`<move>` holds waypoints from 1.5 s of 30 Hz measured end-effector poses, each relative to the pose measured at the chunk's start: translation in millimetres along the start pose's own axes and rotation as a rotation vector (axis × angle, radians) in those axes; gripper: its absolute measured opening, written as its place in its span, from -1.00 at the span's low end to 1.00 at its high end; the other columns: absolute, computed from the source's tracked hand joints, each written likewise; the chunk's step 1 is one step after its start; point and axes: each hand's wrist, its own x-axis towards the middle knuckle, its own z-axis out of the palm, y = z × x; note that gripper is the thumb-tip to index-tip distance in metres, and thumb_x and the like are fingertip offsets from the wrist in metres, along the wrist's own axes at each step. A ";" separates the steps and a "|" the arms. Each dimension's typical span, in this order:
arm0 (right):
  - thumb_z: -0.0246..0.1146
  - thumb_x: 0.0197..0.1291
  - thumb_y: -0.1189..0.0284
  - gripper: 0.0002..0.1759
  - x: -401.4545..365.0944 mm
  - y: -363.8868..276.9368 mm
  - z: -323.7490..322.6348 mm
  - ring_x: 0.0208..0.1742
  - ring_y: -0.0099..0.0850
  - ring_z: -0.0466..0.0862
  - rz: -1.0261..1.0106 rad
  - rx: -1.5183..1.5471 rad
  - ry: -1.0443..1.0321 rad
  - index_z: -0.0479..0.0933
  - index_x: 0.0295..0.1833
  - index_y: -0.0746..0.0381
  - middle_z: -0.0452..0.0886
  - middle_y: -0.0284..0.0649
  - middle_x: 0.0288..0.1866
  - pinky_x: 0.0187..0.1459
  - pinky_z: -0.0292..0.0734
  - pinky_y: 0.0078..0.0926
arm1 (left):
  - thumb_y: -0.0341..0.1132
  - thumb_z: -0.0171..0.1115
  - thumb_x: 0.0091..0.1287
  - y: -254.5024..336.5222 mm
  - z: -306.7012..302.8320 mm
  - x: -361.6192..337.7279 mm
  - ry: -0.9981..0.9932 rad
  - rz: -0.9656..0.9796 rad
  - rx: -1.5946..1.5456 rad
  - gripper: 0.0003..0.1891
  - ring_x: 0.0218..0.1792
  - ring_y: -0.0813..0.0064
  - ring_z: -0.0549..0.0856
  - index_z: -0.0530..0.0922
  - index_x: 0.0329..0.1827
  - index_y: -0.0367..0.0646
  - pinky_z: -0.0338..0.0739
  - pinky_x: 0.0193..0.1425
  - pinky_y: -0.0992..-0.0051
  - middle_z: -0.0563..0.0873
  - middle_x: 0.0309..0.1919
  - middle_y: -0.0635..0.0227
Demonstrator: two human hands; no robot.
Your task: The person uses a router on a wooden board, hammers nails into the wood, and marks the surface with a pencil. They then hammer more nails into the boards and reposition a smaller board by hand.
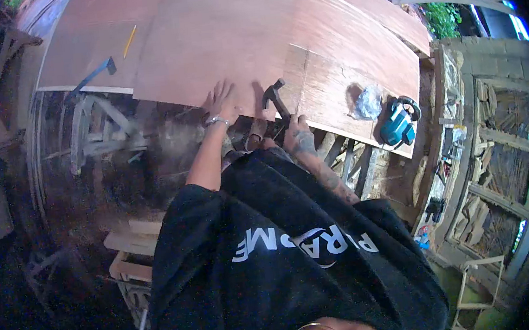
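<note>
My left hand (223, 103) lies flat with fingers spread on the near edge of a large plywood sheet (220, 35). A bracelet is on that wrist. To its right, my right hand (298, 134) is wrapped round the handle of a claw hammer (276, 98). The hammer's head is raised away from me, over the sheet's near right corner. That sheet overlaps other plywood panels (344, 62) on the work surface. No nail can be made out near the hammer.
A teal power tool (398, 120) and a clear plastic bag (368, 103) sit at the right. On the left panel lie a blue-handled tool (95, 75) and a yellow pencil (130, 41). Wooden frames (98, 120) stand below left; a cluttered ledge (444, 141) runs along the right.
</note>
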 end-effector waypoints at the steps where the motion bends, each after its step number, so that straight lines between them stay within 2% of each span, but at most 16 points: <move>1: 0.21 0.30 0.36 -0.40 -6.3 -20.5 -20.2 -0.03 0.24 0.71 0.023 0.007 -0.087 0.29 0.38 0.38 0.52 0.27 0.15 -0.08 0.67 0.13 | -0.15 0.46 0.22 1.3 -2.0 0.1 -0.031 -0.022 0.009 -0.12 0.69 0.15 -0.01 0.26 0.62 0.00 -0.03 0.68 -0.13 0.11 0.69 0.30; 5: 0.23 0.37 0.19 -0.27 -4.6 -26.0 -27.6 -0.13 0.27 0.73 -0.138 0.004 -0.302 0.21 0.42 0.49 0.66 0.31 -0.08 -0.10 0.67 0.09 | -0.19 0.47 0.13 7.3 -0.1 2.8 -0.033 -0.081 0.013 -0.14 0.69 0.17 0.02 0.33 0.57 0.05 0.04 0.66 -0.17 0.13 0.68 0.34; 6: 0.24 0.38 -0.04 -0.08 0.5 -16.6 -18.0 -0.15 0.23 0.75 -0.257 -0.030 -0.244 0.16 0.44 0.56 0.70 0.29 -0.29 -0.12 0.68 0.06 | -0.19 0.46 0.14 8.2 -5.1 3.5 -0.060 -0.089 0.017 -0.15 0.69 0.17 0.02 0.34 0.56 0.06 0.04 0.66 -0.16 0.13 0.68 0.35; 9: 0.24 0.37 -0.08 -0.04 15.0 -0.4 -12.6 -0.17 0.20 0.76 -0.492 -0.187 -0.222 0.15 0.45 0.56 0.69 0.32 -0.27 -0.12 0.67 0.09 | -0.24 0.43 0.18 4.0 1.5 10.7 -0.047 -0.076 -0.014 -0.21 0.68 0.17 0.04 0.35 0.55 0.12 0.04 0.66 -0.14 0.13 0.69 0.39; 13: 0.26 0.36 0.17 -0.17 6.9 -5.6 -22.0 -0.16 0.16 0.77 -0.324 -0.175 -0.345 0.13 0.53 0.43 0.68 0.33 -0.21 -0.16 0.67 0.09 | -0.24 0.33 0.26 12.9 -20.9 3.8 -0.017 -0.093 -0.062 -0.33 0.67 0.18 0.10 0.40 0.50 0.15 0.08 0.64 -0.13 0.19 0.65 0.41; 18: 0.25 0.38 0.21 -0.17 -6.1 15.2 1.4 -0.10 0.22 0.75 -0.352 -0.053 -0.196 0.07 0.61 0.31 0.69 0.36 -0.15 -0.13 0.65 0.09 | -0.15 0.18 0.36 7.0 6.7 10.7 0.024 -0.154 -0.139 -0.49 0.67 0.25 0.10 0.49 0.41 0.18 0.03 0.66 -0.09 0.25 0.63 0.40; 20: 0.20 0.40 0.20 -0.18 -13.7 -23.2 -24.3 -0.07 0.25 0.74 -0.107 0.012 -0.222 0.07 0.62 0.32 0.68 0.39 -0.09 -0.07 0.63 0.12 | -0.11 0.14 0.39 5.4 9.1 12.7 0.038 -0.176 -0.173 -0.50 0.67 0.27 0.10 0.49 0.41 0.16 0.01 0.67 -0.09 0.25 0.63 0.40; 23: 0.18 0.42 0.15 -0.18 -3.0 -20.9 -33.1 -0.05 0.27 0.74 -0.081 -0.022 -0.325 0.08 0.62 0.34 0.68 0.40 -0.11 -0.07 0.62 0.14 | -0.06 0.08 0.43 11.8 -15.1 8.6 0.005 -0.198 -0.205 -0.47 0.68 0.27 0.09 0.46 0.46 0.12 -0.02 0.68 -0.09 0.23 0.65 0.41; 28: 0.16 0.42 0.19 -0.51 14.1 -23.3 -90.5 -0.02 0.20 0.75 -0.373 0.027 -0.432 0.41 0.31 0.25 0.72 0.28 -0.15 -0.08 0.61 0.14 | 0.08 0.11 0.41 22.1 -37.5 3.4 -0.089 -0.240 -0.179 -0.35 0.69 0.28 0.06 0.37 0.56 0.14 -0.07 0.70 -0.10 0.16 0.69 0.43; 31: 0.20 0.39 0.21 -0.64 92.1 40.7 -35.7 -0.25 -0.03 0.81 -0.462 -0.158 -0.441 0.53 0.08 0.27 0.74 0.08 -0.30 -0.23 0.67 -0.04 | 0.12 0.17 0.36 -12.5 55.1 37.0 -0.022 -0.151 -0.069 -0.29 0.69 0.29 0.06 0.35 0.57 0.16 -0.07 0.70 -0.08 0.13 0.70 0.46; 34: 0.28 0.35 0.26 -0.69 91.5 -48.3 -107.5 -0.49 -0.34 0.72 -0.264 -0.069 -0.762 0.59 -0.04 0.30 0.69 -0.17 -0.42 -0.43 0.68 -0.31 | -0.02 0.19 0.38 12.7 -3.2 9.6 -0.075 -0.207 -0.114 -0.32 0.70 0.28 0.04 0.33 0.59 0.17 -0.06 0.70 -0.08 0.11 0.70 0.50; 37: 0.32 0.32 0.27 -0.69 129.9 -19.2 -80.5 -0.51 -0.38 0.70 -0.207 0.116 -0.920 0.59 -0.06 0.34 0.67 -0.22 -0.43 -0.49 0.67 -0.34 | -0.08 0.25 0.35 12.1 -3.2 8.9 -0.068 -0.199 -0.078 -0.31 0.70 0.26 0.04 0.33 0.58 0.16 -0.05 0.70 -0.10 0.10 0.70 0.49; 38: 0.32 0.32 0.26 -0.68 137.6 -45.3 -84.2 -0.51 -0.39 0.70 -0.238 -0.188 -1.000 0.59 -0.05 0.33 0.67 -0.21 -0.43 -0.49 0.67 -0.34 | -0.10 0.27 0.34 11.5 -3.0 9.2 -0.061 -0.186 -0.047 -0.30 0.70 0.25 0.04 0.33 0.58 0.14 -0.05 0.69 -0.10 0.10 0.70 0.48; 40: 0.37 0.30 0.23 -0.67 134.1 -50.5 -99.0 -0.57 -0.38 0.65 -0.065 -0.105 -0.936 0.61 -0.15 0.32 0.64 -0.23 -0.51 -0.52 0.62 -0.31 | -0.14 0.31 0.32 12.5 8.0 5.3 0.081 -0.152 -0.035 -0.32 0.68 0.22 0.09 0.37 0.54 0.06 -0.02 0.68 -0.14 0.12 0.70 0.35; 43: 0.39 0.32 0.16 -0.68 147.2 -70.0 -116.3 -0.62 -0.40 0.61 -0.083 -0.218 -0.975 0.65 -0.27 0.22 0.60 -0.25 -0.57 -0.58 0.54 -0.33 | -0.25 0.27 0.23 29.0 24.4 8.7 0.106 -0.155 -0.002 -0.38 0.67 0.04 0.10 0.48 0.44 0.08 -0.08 0.68 -0.17 0.28 0.62 0.20; 45: 0.36 0.34 0.15 -0.68 171.9 -57.8 -114.2 -0.63 -0.40 0.59 -0.050 -0.104 -1.034 0.64 -0.24 0.20 0.61 -0.23 -0.55 -0.61 0.49 -0.35 | -0.26 0.31 0.17 49.4 49.5 6.9 0.254 -0.123 -0.090 -0.53 0.48 -0.04 0.36 0.64 0.20 -0.04 0.11 0.60 -0.10 0.57 0.32 0.14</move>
